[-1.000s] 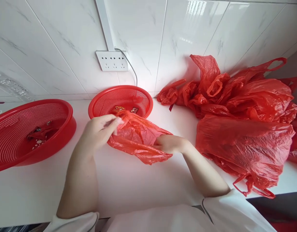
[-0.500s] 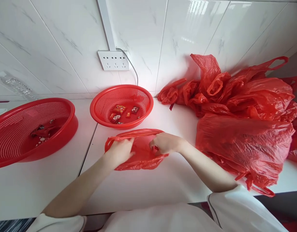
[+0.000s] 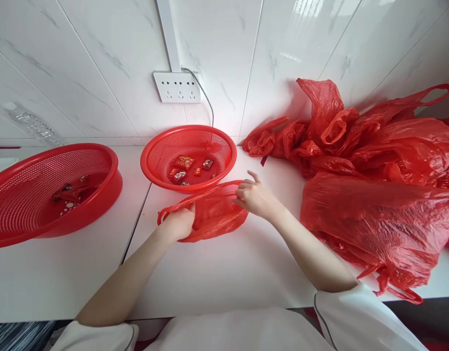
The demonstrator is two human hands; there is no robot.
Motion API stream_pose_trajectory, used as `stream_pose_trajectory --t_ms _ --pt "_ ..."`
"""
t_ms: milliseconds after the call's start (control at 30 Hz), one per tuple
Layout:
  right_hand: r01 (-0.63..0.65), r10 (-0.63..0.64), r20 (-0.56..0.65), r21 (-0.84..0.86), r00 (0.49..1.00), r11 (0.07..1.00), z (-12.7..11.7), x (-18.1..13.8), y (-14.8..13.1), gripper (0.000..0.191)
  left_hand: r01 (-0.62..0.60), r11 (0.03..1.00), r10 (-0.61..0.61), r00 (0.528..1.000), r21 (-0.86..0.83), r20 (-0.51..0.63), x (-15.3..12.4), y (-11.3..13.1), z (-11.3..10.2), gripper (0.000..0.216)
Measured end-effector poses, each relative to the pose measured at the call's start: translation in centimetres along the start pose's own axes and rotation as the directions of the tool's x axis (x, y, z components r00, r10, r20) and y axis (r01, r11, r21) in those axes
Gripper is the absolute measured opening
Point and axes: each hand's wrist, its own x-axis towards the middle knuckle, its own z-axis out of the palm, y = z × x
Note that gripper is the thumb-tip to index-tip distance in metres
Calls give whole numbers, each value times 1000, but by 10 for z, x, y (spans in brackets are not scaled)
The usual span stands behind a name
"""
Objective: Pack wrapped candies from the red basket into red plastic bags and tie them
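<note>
A thin red plastic bag [image 3: 217,222] lies in front of me with its mouth spread towards me. My left hand [image 3: 179,223] reaches into its left end and grips the plastic there; its fingertips are partly hidden by the bag. At the right end, my right hand [image 3: 256,196] pinches the bag's edge with curled fingers, while one finger sticks up. Just behind the bag stands a round red plastic basket [image 3: 151,168], with several small wrapped snack packets [image 3: 185,162] on its bottom.
A larger red basket [image 3: 111,187] stands at the left with small packets inside. Crumpled red plastic bags [image 3: 378,214] are heaped on the right of the white table [image 3: 210,278]. A clear plastic bottle [image 3: 34,124] lies by the wall, and a power socket [image 3: 177,87] is mounted above.
My right hand has moved out of the bag's mouth, up and to the right, drawing the bag's right end towards the back. My left hand stays at the left end.
</note>
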Motion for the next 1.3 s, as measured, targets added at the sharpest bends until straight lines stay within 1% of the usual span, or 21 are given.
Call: stream_pose_trajectory --t_ms 33,67,133,167,200,267,333,400,433,467,533,600,633,700,733,800,900,967,1067,1167,1300 --pt "65 -65 -34 0 997 998 3 3 -8 22 -9 1000 9 1000 3 2 0 2 1 92" --pt "130 -129 -31 26 991 991 8 7 -15 25 -20 1000 20 1000 -2 -2 1 2 2 96" --pt "177 -184 56 107 981 978 23 11 -20 67 -41 998 40 999 -43 -23 2 0 4 101" --pt "147 -164 119 140 979 979 32 12 -19 87 -53 995 50 998 -83 -33 2 -2 4 101" --pt "95 -125 187 162 974 982 41 14 -17 99 -75 988 69 996 -136 -47 3 -6 4 97" --pt "-1 -62 306 200 950 980 55 15 -8 105 -170 949 150 984 -266 -96 5 -15 4 78" --pt "-41 -51 368 238 929 970 61 15 0 104 -302 865 256 952 -401 -165 8 -22 4 59" --pt "-50 -57 391 258 919 965 63 15 4 106 -359 744 289 933 -564 -213 11 -26 4 48" --pt "-52 -58 396 261 916 964 62 15 5 108 -334 671 258 942 -662 -215 12 -28 4 45" --pt "-54 -57 399 263 915 963 62 15 5 109 -279 579 192 960 -766 -205 14 -28 3 45" --pt "-60 -54 400 266 915 962 60 15 3 109 -137 334 -3 989 -933 -147 17 -28 1 53" --pt "-69 -49 402 274 915 959 57 14 0 107 -20 71 -163 986 -997 -31 19 -28 -4 63" --pt "-73 -50 403 286 914 956 54 13 -1 106 32 -34 -196 980 -999 38 19 -27 -7 66" --pt "-57 -87 393 342 915 938 46 12 -5 99 99 -167 -182 975 -981 130 18 -26 -14 65" --pt "-37 -115 366 383 923 923 40 11 -6 95 100 -206 -166 977 -973 135 18 -26 -18 61" --pt "17 -153 258 463 954 886 24 10 -10 82 36 -270 -149 986 -962 78 18 -27 -24 44" --pt "89 -138 53 535 989 840 -6 7 -14 54 -68 -359 -183 983 -931 -1 21 -29 -26 16" --pt "126 -107 -66 568 992 813 -25 5 -14 39 -106 -386 -235 972 -916 -14 23 -29 -22 9" --pt "142 -21 -207 590 978 794 -46 7 -9 26 -196 -364 -305 949 -911 -82 24 -25 -10 9" --pt "98 55 -250 562 967 821 -50 19 -2 21 -257 -339 -308 939 -905 -152 23 -18 2 9" --pt "-18 164 -259 487 952 873 -31 45 5 23 -270 -347 -258 948 -898 -185 20 -11 11 9"
